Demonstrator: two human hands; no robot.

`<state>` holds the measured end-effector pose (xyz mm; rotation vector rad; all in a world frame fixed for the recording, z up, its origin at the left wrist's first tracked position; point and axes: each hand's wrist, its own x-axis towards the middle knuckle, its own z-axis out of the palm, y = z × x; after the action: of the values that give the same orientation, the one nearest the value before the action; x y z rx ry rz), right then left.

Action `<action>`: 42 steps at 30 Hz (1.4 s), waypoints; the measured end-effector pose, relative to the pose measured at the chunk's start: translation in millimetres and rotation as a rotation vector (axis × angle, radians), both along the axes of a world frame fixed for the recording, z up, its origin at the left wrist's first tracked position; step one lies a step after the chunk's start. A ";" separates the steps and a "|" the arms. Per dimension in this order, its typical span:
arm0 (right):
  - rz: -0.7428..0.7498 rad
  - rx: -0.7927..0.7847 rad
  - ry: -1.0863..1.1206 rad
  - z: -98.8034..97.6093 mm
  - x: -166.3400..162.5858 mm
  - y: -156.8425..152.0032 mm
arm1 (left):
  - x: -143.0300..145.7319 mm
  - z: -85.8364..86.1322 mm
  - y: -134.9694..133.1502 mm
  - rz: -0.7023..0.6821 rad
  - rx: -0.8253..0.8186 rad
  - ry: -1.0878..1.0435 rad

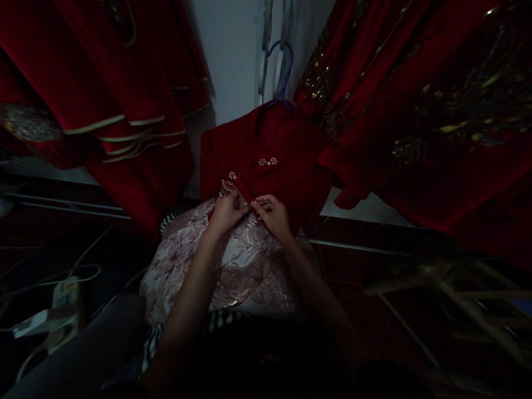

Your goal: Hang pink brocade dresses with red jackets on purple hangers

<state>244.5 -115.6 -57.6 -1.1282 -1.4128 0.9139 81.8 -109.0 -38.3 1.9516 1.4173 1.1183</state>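
A red velvet garment (289, 171) hangs on a purple hanger (280, 76) against the white wall, with pearl clasps (267, 161) on its front. My left hand (225, 212) and my right hand (272, 214) meet at its lower front edge, both with fingers pinched together on the red cloth near a beaded tassel ornament (226, 186). What sits between the fingertips is too small to make out. A pale pink brocade cloth (228, 268) lies under my forearms.
Red garments with cream piping (119, 122) hang at the left, and gold-embroidered red ones (450, 113) at the right. A white power strip with cables (63, 302) lies on the dark floor at the lower left. Pale wooden sticks (464, 296) show at the right.
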 end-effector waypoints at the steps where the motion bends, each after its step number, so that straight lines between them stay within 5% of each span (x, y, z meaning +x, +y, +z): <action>1: -0.002 0.002 -0.002 1.5 0.5 -0.7 | -0.1 -0.2 0.2 -0.010 -0.026 -0.033; 8: -0.053 0.068 -0.069 9.5 4.9 -2.7 | 1.0 4.8 -2.6 -0.134 -0.158 -0.257; 29: -0.107 0.170 -0.182 5.7 0.2 -6.5 | -1.0 1.1 -1.3 0.001 -0.044 -0.082; 42: -0.096 0.171 -0.179 -5.1 -4.0 -4.5 | -3.8 -11.4 6.9 -0.052 -0.051 -0.089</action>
<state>240.5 -120.1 -62.8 -1.1591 -1.5358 0.6236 78.0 -102.2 -49.7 1.8690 1.3284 1.1206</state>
